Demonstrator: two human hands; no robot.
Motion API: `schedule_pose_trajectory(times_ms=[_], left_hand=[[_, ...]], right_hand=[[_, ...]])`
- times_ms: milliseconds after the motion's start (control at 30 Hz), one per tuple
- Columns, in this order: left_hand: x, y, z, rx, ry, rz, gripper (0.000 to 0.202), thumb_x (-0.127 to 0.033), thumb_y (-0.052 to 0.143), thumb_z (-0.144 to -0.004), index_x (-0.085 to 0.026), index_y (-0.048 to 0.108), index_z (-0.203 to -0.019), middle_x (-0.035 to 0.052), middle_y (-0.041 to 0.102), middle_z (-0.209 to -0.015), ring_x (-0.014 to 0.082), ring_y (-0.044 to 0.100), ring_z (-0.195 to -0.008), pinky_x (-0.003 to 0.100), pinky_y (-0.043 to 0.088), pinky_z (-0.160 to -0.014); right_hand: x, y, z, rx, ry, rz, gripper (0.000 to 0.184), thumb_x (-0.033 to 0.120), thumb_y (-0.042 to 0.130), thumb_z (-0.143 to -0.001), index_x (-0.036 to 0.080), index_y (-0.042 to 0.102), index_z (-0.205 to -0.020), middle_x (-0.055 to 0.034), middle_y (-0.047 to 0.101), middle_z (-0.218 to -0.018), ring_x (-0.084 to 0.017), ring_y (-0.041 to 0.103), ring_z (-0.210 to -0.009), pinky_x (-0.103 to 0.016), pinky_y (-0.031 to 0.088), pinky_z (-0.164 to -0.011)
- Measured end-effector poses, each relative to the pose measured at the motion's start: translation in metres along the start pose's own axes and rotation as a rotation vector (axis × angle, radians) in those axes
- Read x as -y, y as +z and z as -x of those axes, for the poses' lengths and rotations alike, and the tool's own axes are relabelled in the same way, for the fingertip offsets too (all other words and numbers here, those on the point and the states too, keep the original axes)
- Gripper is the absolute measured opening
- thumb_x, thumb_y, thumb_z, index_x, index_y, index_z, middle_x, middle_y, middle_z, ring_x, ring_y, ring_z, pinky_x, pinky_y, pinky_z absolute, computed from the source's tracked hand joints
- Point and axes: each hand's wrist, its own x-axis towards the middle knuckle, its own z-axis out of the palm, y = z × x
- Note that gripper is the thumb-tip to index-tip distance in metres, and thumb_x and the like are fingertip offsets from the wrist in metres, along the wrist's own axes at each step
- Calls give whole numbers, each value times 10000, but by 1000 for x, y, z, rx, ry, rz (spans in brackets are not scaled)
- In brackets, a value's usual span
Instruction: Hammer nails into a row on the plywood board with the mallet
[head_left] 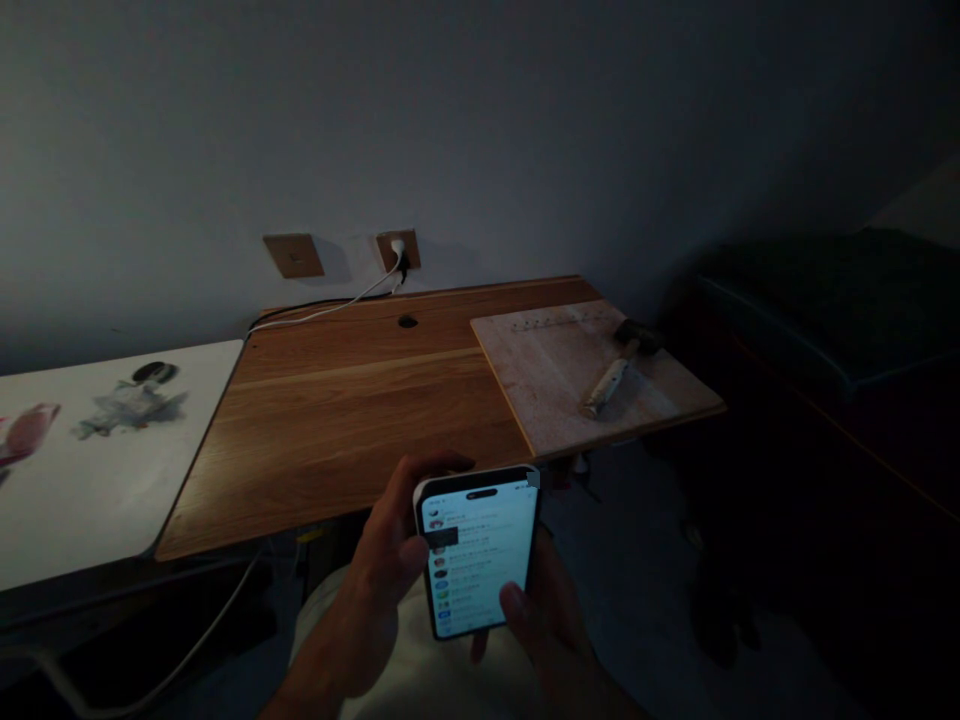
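The left hand (379, 565) and right hand (553, 615) grasp the lit phone (478, 560) beside the surface's (337, 420) near edge, right thumb (516, 604) over its screen (476, 575), so browsing seems in hand, and any tap calls for a steady left-hand grip.

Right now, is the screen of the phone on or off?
On: the phone screen glows pale against the dark room and shows rows of small text.
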Motion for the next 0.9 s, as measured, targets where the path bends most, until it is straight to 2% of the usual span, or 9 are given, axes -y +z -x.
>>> schedule_pose_trajectory(times_ms=[67,233,333,500,633,700,800,900], left_hand=[[0,0,0,3,-4,-1,617,-672,739,-814,-235,694,-1248,68,720,-1001,264,679,-834,336,562,-688],[2,-2,1,29,-52,-5,605,-672,730,-823,-258,691,-1263,52,717,-962,244,672,-797,318,557,-652],[2,-1,6,11,-71,5,547,-630,713,-871,-284,671,-1293,38,722,-1008,234,670,-845,296,558,-682],[1,-2,14,-18,-37,-110,478,-489,725,-910,-294,646,-1339,49,714,-1177,250,653,-981,310,556,-808],[5,-5,13,-40,-43,-140,461,-463,708,-923,-278,646,-1341,58,713,-1152,252,658,-960,311,559,-790],[7,-6,10,-7,-7,-90,471,-497,709,-920,-281,644,-1334,52,716,-1104,243,668,-918,302,563,-755],[9,-5,5,100,11,44,553,-622,683,-906,-282,627,-1338,42,720,-1010,232,674,-840,294,557,-690],[6,-4,3,100,-32,81,578,-649,686,-896,-273,621,-1330,45,722,-1002,236,680,-839,293,551,-681]], right_hand=[[0,0,1,-6,4,7,461,584,689,-972,275,634,-1309,-75,765,-1064,-240,718,-856,-313,608,-614],[3,1,1,47,-44,26,489,594,693,-951,298,628,-1335,-55,738,-1004,-225,667,-778,-316,568,-603],[4,1,1,42,-41,37,466,588,681,-959,307,638,-1328,-62,737,-990,-242,665,-782,-339,570,-606],[5,2,2,38,-26,9,477,573,693,-963,309,624,-1355,-62,752,-1051,-228,683,-815,-319,567,-625],[4,2,2,28,-11,16,502,590,698,-949,274,625,-1333,-74,754,-1050,-237,690,-819,-316,568,-618],[2,1,2,40,-23,10,508,590,694,-950,281,614,-1346,-70,753,-1053,-233,684,-813,-308,563,-607],[-1,-1,2,51,-29,8,476,578,682,-963,304,609,-1345,-44,732,-1002,-207,648,-753,-304,561,-606],[-1,-2,3,38,-11,34,450,578,687,-961,310,630,-1318,-33,712,-942,-203,613,-717,-316,564,-619]])
